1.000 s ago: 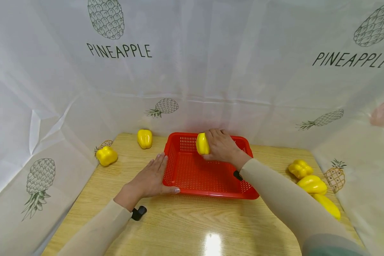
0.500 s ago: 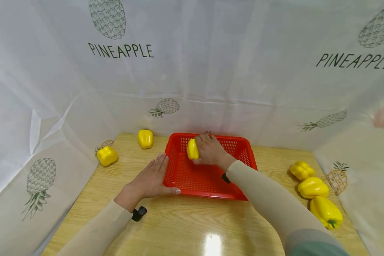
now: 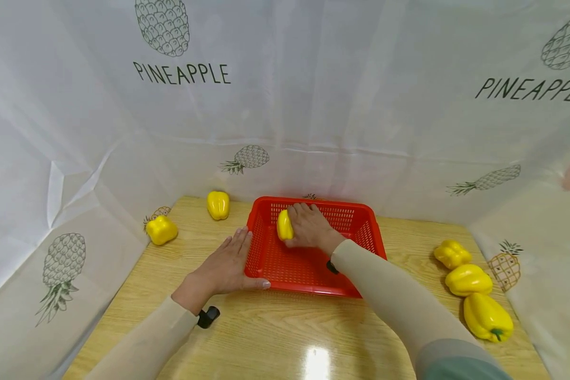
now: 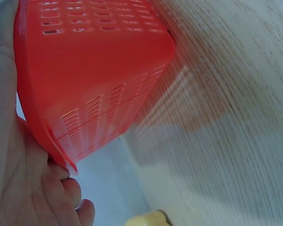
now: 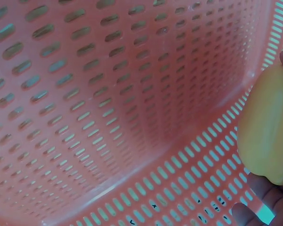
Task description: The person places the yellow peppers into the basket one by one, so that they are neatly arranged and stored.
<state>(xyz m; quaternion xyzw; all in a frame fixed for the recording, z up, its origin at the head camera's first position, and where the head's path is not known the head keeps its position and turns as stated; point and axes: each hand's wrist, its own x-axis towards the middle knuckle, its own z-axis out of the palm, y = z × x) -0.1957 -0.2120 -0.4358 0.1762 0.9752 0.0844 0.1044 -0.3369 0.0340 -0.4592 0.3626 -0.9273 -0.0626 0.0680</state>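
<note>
In the head view, my right hand grips a yellow bell pepper inside the red basket, toward its back left corner. The right wrist view has the pepper at its right edge, with fingertips around it and the perforated basket floor beyond. My left hand lies with straight fingers along the basket's left rim, its thumb at the front left corner. From the left wrist, the palm presses against the basket's outer wall.
Two yellow peppers, one at the back and one further left, sit left of the basket. Three more, a far one, a middle one and a near one, line the right edge. A printed white sheet surrounds the wooden table.
My right hand has moved left and slightly nearer and lower within the basket, carrying the pepper. My left hand stays at the rim. The right sleeve no longer covers the nearest right-hand pepper.
</note>
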